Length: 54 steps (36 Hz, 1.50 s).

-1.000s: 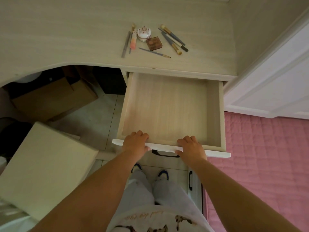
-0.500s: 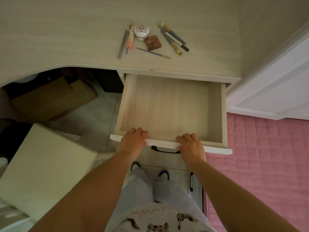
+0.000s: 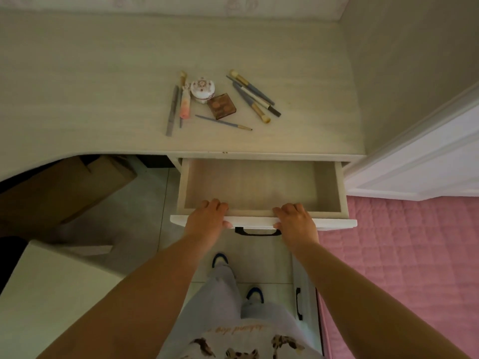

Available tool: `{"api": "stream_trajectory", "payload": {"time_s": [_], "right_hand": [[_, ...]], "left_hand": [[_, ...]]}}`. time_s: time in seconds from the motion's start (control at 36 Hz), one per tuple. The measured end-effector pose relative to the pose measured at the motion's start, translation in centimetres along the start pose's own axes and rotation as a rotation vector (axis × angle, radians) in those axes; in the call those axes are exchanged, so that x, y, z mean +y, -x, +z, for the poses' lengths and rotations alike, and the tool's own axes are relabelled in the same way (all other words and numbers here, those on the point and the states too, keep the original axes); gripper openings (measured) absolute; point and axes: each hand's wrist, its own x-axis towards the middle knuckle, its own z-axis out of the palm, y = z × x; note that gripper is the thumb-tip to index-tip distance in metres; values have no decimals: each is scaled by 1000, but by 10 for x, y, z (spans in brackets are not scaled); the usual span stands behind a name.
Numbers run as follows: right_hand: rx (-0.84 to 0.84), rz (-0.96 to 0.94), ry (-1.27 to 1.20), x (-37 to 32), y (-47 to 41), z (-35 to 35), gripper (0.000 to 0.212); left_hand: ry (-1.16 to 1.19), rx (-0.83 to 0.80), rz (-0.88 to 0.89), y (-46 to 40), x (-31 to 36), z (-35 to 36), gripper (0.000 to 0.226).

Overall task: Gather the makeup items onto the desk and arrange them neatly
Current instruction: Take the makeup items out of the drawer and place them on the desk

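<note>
Both hands, our left hand (image 3: 207, 221) and right hand (image 3: 295, 220), grip the empty drawer's (image 3: 259, 189) front edge while makeup brushes (image 3: 252, 95), round jar (image 3: 203, 89) and eyeshadow palette (image 3: 222, 106) lie scattered on the desk (image 3: 90, 99); we judge them light, the jar fragile, best taken by handles and sides.

The open drawer (image 3: 261, 187) juts toward the person, both hands gripping its front edge. On the desk (image 3: 90, 81), a loose cluster of makeup brushes (image 3: 252, 95), a jar (image 3: 203, 88) and a palette (image 3: 221, 106) leaves bare wood on the left.
</note>
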Motion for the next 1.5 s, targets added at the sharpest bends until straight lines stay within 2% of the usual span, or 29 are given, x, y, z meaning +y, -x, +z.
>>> {"api": "stream_trajectory", "payload": {"time_s": [0.14,0.25,0.42,0.53,0.67,0.78,0.97,1.08,1.25,1.36,1.5], "right_hand": [[3,73,-55,4,-37,-22,37],[62,112,-22,4,-49,-32,40],[159,31,90,10,-58,-41,84],[146,-47,187,20,-67,-45,97],[146,-113,247,28,-81,-51,104],[121,-133,222,38,-96,-53,113],[86,-168,237,48,-119,-64,122],[116,-160,249,45,-121,-69,118],[182,-113,232,38,-123,-74,100],[199,-97,246,36,-129,-76,95],[283,-105,285,40,-129,-75,100]], "left_hand": [[21,8,-33,-36,-4,-28,45],[-100,123,15,-51,-8,-41,54],[-226,191,101,-63,-12,-52,92],[-200,316,129,-64,-8,-58,106],[-231,173,51,-79,-15,-62,119],[-239,120,26,-91,-18,-68,127],[-230,122,5,-99,-14,-75,123],[-255,142,-15,-103,-12,-76,110],[-272,198,-40,-115,-6,-79,89],[-255,242,-39,-122,-7,-81,88],[-284,243,3,-124,-14,-80,88]]}}
